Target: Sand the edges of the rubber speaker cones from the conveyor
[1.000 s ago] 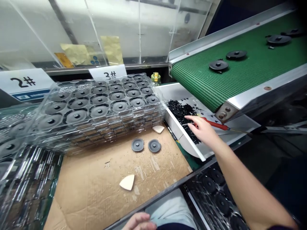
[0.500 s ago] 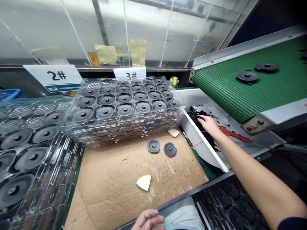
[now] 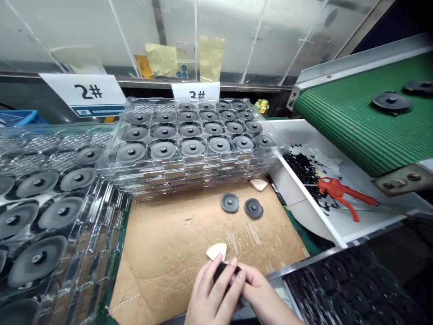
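Observation:
At the lower middle, my left hand and my right hand have come together. Between them is a dark round part, apparently a black disc, mostly covered by the fingers. My left fingers curl over its top, and my right hand grips from the right side. Just beyond the fingertips lies a pale wedge-shaped pad on the cardboard. Farther up rest two black discs with small central hubs, a left disc and a right disc. A second pale wedge lies near the tray stack.
Stacked clear trays of black discs stand behind the cardboard, with another stack at left. A white bin at right holds black scraps and a red air gun. Discs sit on a green conveyor.
My right hand has left the black scraps in the bin and joined my left hand at the lower middle. The dark part now shows between them. The view has shifted slightly.

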Available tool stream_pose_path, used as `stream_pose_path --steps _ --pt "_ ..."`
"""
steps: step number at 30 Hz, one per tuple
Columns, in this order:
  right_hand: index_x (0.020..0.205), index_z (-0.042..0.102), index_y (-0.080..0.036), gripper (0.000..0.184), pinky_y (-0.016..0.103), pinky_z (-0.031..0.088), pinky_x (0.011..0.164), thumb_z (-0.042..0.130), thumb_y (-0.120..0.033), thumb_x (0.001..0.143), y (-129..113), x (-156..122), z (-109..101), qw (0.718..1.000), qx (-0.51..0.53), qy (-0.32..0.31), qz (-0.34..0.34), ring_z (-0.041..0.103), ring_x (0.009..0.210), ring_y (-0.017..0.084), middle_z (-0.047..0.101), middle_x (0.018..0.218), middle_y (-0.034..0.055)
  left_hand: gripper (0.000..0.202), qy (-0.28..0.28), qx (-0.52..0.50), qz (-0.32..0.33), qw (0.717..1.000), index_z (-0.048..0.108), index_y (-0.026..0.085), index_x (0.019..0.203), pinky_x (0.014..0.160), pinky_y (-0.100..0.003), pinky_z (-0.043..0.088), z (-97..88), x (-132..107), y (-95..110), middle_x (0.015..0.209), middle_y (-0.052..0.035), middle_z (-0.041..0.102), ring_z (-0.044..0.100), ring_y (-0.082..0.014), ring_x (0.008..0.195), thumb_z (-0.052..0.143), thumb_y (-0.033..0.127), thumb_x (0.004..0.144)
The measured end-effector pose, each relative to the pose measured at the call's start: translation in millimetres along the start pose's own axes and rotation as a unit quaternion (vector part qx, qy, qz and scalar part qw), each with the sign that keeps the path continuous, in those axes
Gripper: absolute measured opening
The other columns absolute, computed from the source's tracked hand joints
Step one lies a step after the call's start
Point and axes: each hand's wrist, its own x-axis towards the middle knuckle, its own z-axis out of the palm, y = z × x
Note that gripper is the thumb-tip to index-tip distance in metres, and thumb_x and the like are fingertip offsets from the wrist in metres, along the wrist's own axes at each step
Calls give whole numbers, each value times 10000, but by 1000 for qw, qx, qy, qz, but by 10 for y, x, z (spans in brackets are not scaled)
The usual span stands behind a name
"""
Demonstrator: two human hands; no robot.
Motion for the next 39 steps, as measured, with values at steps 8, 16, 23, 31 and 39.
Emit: stream_pose_path --steps 8,16,23,31,39 --pt "1276 555 -197 461 452 377 1046 427 -458 919 109 4 154 977 -194 -40 -78 508 1221 263 598 1259 125 280 12 24 -44 999 683 291 1076 1102 -380 257 -199 -190 -69 1281 -38 611 448 -251 1289 528 212 856" --pt "1254 574 -271 387 528 489 852 511 -288 873 338 178 -152 807 -531 109 -234 541 1031 308 539 1269 136 512 97 -471 -270 834 589 266 1157 1034 -471 387 -578 -261 -136 1316 -96 580 572 -332 1151 731 403 686" --pt "1088 644 -175 312 435 504 800 393 -228 910 462 516 -246 825 -481 108 -277 578 896 251 587 996 132 520 88 -557 -235 792 618 221 1141 1021 -424 425 -592 -335 -79 1221 -99 645 593 -310 1127 769 344 659" --pt "958 650 -199 170 273 517 661 494 -208 891 319 196 -6 867 -413 13 -281 632 723 164 681 803 37 567 108 -524 -234 811 611 222 1150 999 -376 445 -463 -322 63 1241 -92 632 551 -295 1182 795 331 625" --pt "1103 563 -158 224 281 505 756 445 -172 913 -500 -199 288 870 -337 -25 -360 611 867 166 656 968 74 554 82 -464 -249 846 601 217 1171 934 -307 485 -291 -268 185 1149 -81 674 594 -257 1105 776 325 657"
